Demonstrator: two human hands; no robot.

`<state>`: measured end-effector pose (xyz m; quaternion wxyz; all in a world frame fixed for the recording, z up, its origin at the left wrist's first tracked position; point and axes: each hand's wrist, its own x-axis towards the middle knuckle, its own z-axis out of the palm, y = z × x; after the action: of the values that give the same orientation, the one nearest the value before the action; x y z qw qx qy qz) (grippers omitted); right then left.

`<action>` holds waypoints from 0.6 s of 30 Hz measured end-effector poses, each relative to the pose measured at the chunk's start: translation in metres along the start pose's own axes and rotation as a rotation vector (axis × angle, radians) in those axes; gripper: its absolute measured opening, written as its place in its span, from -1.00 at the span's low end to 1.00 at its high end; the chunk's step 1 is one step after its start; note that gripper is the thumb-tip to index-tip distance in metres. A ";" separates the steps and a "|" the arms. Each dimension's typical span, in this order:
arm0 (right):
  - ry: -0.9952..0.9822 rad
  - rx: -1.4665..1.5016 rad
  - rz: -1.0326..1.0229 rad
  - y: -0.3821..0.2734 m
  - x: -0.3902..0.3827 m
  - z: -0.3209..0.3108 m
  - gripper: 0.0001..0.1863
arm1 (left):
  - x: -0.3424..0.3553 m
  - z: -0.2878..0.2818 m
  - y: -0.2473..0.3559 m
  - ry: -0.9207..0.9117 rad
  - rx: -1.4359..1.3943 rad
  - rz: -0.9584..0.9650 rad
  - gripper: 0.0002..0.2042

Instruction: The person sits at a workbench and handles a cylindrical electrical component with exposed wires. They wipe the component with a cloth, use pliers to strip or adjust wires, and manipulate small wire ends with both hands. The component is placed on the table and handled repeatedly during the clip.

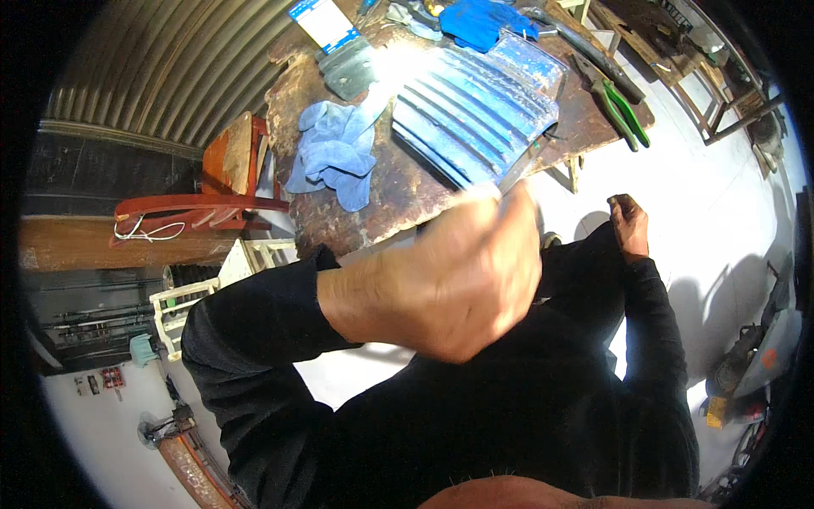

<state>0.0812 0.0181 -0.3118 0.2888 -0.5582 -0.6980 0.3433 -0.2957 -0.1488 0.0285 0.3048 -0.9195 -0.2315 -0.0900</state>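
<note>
Left hand (449, 280) closed, gripping metal blade (519, 170)

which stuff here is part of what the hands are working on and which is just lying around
In use:
- left hand, raised and blurred, holding a thin metal blade
- blue ribbed panel that the blade reaches toward
- right hand, down against the dark clothing

Lying about:
- blue cloth
- green-handled pliers
- blue gloves
- metal scraper
- red chair
</note>
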 end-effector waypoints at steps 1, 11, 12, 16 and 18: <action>0.005 -0.009 -0.014 0.000 0.001 0.000 -0.75 | 0.002 -0.001 0.002 0.046 -0.031 0.091 -0.76; 0.015 -0.034 -0.029 -0.001 0.002 0.001 -0.73 | 0.012 0.003 0.025 0.579 0.392 0.264 -0.66; 0.012 -0.028 -0.016 -0.001 0.002 0.000 -0.73 | 0.016 0.003 0.032 0.623 0.472 0.185 -0.66; 0.001 -0.008 -0.003 -0.002 0.002 0.000 -0.72 | 0.014 0.017 0.031 0.676 0.490 0.202 -0.64; -0.016 -0.013 0.037 -0.003 0.002 -0.001 -0.71 | 0.011 0.021 0.030 0.715 0.523 0.194 -0.63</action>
<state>0.0797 0.0194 -0.3095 0.2732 -0.5701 -0.6921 0.3484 -0.2712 -0.1536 -0.0001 0.5949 -0.7400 -0.0392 -0.3114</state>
